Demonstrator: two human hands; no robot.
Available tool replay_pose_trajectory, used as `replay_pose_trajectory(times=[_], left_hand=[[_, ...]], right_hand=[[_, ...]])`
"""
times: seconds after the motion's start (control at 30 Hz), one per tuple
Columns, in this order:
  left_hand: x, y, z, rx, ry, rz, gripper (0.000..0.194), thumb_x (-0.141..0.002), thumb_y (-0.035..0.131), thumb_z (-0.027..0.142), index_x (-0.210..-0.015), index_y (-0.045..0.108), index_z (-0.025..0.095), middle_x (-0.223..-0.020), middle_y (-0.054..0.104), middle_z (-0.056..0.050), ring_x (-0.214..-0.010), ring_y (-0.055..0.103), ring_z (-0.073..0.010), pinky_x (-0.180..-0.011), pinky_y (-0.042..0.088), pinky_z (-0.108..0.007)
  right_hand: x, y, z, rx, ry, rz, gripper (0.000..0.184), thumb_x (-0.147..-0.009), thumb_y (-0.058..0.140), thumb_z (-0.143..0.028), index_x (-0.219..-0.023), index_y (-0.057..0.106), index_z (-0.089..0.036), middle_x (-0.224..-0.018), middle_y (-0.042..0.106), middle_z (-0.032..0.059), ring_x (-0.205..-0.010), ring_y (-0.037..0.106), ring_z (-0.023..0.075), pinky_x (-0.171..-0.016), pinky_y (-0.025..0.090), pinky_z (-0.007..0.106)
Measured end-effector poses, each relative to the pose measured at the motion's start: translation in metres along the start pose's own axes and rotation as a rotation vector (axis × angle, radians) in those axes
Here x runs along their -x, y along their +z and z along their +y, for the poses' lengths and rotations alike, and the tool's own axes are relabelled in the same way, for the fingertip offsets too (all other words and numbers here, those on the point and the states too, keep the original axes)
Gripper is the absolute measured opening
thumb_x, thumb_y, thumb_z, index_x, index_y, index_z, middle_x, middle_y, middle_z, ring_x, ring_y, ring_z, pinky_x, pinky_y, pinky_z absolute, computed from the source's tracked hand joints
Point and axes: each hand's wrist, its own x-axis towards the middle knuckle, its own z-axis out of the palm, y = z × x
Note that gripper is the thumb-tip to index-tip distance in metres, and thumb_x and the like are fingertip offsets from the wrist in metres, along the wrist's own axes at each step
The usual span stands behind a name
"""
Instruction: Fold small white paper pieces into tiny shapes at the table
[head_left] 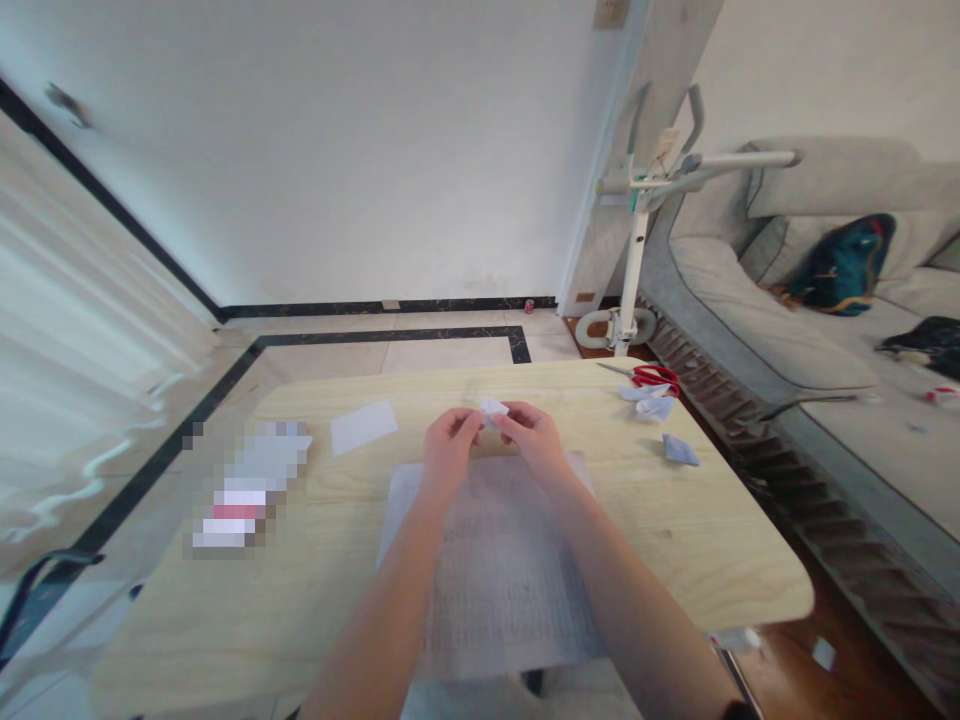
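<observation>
Between my two hands is a small folded piece of white paper (493,410), raised a little above the wooden table. My left hand (450,445) pinches its left side with thumb and fingertips. On the other side my right hand (531,435) grips it the same way. Beneath my wrists and forearms lies a large printed sheet (510,560), its text too blurred to read. A flat white sheet of paper (364,428) rests to the left of my left hand.
Red-handled scissors (655,377) lie at the table's (337,600) far right corner, beside crumpled paper (649,402) and a folded bluish paper piece (680,450). A blurred-out item (259,475) is at the left. Beyond the right edge stands a grey sofa (772,330).
</observation>
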Motion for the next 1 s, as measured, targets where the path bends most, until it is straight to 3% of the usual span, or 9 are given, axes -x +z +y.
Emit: replay_pose_trajectory(times=[0.13,0.7,1.0], left_hand=[[-0.0007,-0.0004,-0.0011,0.018,-0.007,0.006,0.024,-0.075,0.059,0.037,-0.071,0.064,0.014,-0.061,0.059,0.0,-0.054,0.051,-0.0092,-0.051,0.038,-0.02],[0.0011,0.0007,0.0012,0.086,-0.033,0.024,0.023,-0.074,0.06,0.036,-0.067,0.062,0.014,-0.053,0.053,0.001,-0.051,0.048,-0.0088,-0.049,0.037,-0.02],[0.0049,0.0012,0.0052,0.104,-0.018,-0.045,0.026,-0.075,0.059,0.038,-0.065,0.059,0.015,-0.056,0.054,0.0,-0.051,0.048,-0.009,-0.048,0.037,-0.02]], right_hand=[[-0.0012,0.0,0.0017,-0.023,0.006,0.021,0.019,-0.067,0.068,-0.035,-0.069,0.064,-0.017,-0.054,0.053,-0.0025,-0.049,0.043,0.0092,-0.049,0.032,0.024],[-0.0006,-0.0038,0.003,-0.076,0.009,0.018,0.016,-0.07,0.064,-0.033,-0.065,0.067,-0.018,-0.053,0.053,-0.0009,-0.051,0.044,0.0108,-0.051,0.032,0.026],[-0.0005,-0.0042,0.0037,-0.09,-0.042,0.021,0.019,-0.07,0.06,-0.031,-0.057,0.06,-0.018,-0.051,0.049,-0.0023,-0.049,0.042,0.01,-0.049,0.031,0.025]])
